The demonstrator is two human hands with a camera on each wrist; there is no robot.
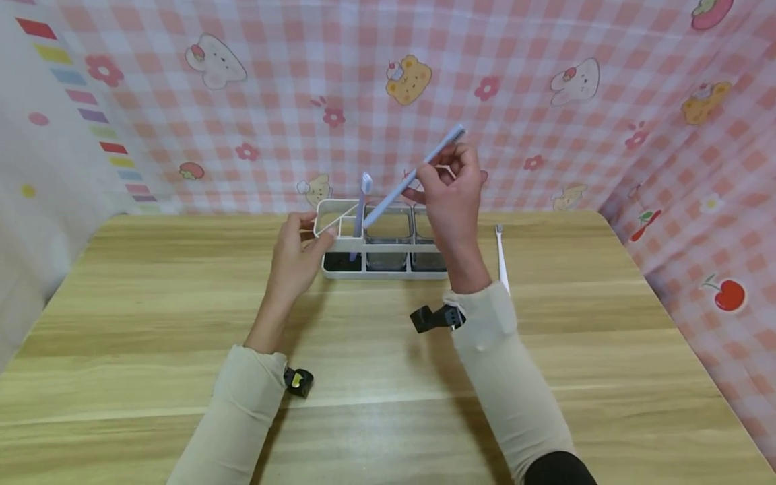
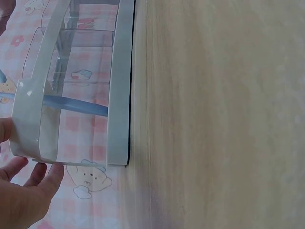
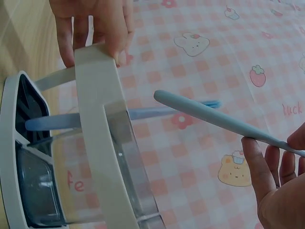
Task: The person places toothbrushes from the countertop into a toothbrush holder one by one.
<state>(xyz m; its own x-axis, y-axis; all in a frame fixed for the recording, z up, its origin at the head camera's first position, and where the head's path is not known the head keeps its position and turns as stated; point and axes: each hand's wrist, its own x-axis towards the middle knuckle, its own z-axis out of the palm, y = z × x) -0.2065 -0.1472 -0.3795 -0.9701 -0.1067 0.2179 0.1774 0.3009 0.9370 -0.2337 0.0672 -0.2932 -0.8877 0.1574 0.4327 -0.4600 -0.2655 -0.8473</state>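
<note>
A white toothbrush holder (image 1: 388, 248) with an upper rail, a lower base and clear cups (image 1: 388, 232) stands at the table's back edge. My left hand (image 1: 294, 259) grips its left end, thumb in front and fingers behind. My right hand (image 1: 455, 199) pinches a light blue toothbrush (image 3: 205, 113) near its bristle end. That brush slants in the air, its handle end pointing down-left over the holder. A purple toothbrush (image 1: 360, 212), bristles up, stands in the holder's left section. In the left wrist view, the fingers (image 2: 51, 180) touch the rail's end.
A white toothbrush (image 1: 502, 259) lies on the wooden table (image 1: 364, 404) to the right of the holder, partly covered by my right forearm. Close behind the holder hangs a pink checked cloth (image 1: 273, 101) with cartoon prints; it also covers the right side.
</note>
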